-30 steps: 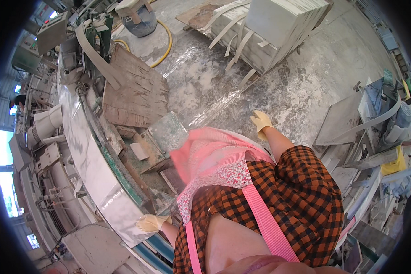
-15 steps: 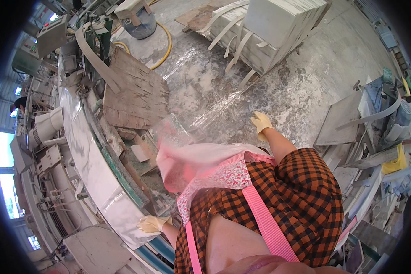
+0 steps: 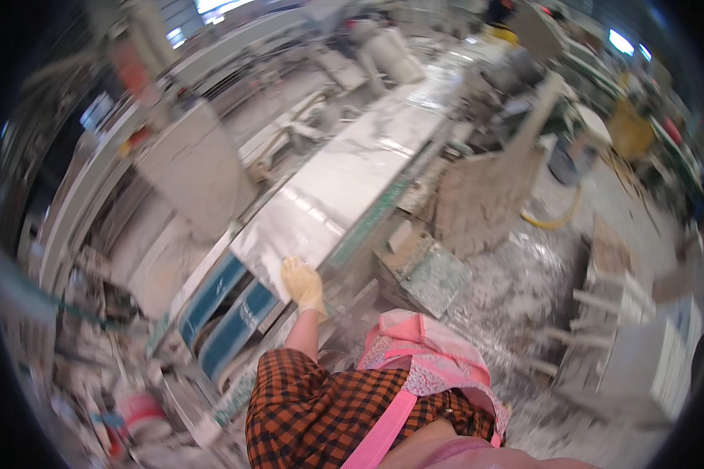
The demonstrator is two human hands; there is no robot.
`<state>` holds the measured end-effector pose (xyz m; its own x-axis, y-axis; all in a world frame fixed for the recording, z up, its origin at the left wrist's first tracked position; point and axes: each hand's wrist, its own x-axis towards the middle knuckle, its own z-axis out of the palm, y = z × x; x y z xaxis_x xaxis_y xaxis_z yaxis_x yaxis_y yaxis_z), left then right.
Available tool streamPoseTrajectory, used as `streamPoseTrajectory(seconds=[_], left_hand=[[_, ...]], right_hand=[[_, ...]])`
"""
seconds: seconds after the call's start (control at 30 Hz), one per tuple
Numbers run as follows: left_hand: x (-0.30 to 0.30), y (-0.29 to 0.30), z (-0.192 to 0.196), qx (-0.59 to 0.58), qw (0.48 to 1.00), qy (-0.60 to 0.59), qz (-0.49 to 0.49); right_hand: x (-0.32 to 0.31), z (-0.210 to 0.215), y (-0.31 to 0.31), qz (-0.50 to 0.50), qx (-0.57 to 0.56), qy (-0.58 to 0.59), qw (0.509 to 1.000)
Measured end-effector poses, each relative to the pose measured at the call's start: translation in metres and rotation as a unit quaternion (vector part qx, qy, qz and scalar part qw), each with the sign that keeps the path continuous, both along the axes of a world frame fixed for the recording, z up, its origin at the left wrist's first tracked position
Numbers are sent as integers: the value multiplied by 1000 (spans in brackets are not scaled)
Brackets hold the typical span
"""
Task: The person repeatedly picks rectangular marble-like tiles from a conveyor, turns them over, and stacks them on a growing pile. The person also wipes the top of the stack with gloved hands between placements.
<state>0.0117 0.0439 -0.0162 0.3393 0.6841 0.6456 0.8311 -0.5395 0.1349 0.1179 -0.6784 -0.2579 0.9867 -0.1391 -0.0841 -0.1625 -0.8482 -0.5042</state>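
My left hand (image 3: 302,284), in a pale yellow rubber glove, rests at the near end of a long, glossy white slab with grey veining (image 3: 321,191). Its fingers look stretched out over the slab's edge, not wrapped around anything, though motion softens the detail. The slab lies along a machine bed with a green side rail (image 3: 368,223). Two blue belts (image 3: 248,328) stick out past the slab's end, just left of my hand. My right hand is out of sight. A pink apron (image 3: 438,344) covers my front over a checked orange and black garment.
Right of the bed lean a rough brown board (image 3: 489,203) and a greenish glass-like sheet (image 3: 436,277). Stacked white slabs (image 3: 657,352) stand at the right. A bucket (image 3: 571,160) and yellow hose (image 3: 555,219) lie farther back. A pale panel (image 3: 199,168) stands left of the bed.
My view has swung left, bringing the white slab and blue belts to the middle. My left hand remains at the slab's end; my right hand has left the picture.
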Motion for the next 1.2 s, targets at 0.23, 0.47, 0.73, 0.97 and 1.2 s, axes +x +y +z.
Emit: streamPoseTrajectory(seconds=[0.23, 0.47, 0.73, 0.97, 1.2], left_hand=[[-61, 38, 32, -166, 980, -83, 65], [-111, 106, 25, -357, 907, -2, 224], [-118, 152, -1, -510, 746, -391, 176], [-117, 131, 22, -556, 607, -560, 95], [-140, 141, 92, -582, 583, -566, -11]], right_hand=[[24, -11, 2, -21, 74, 74, 994], [57, 37, 39, 13, 72, 42, 996], [56, 97, 89, 10, 108, 41, 993], [59, 54, 83, 40, -20, 130, 990], [100, 58, 111, 59, 41, 97, 993]])
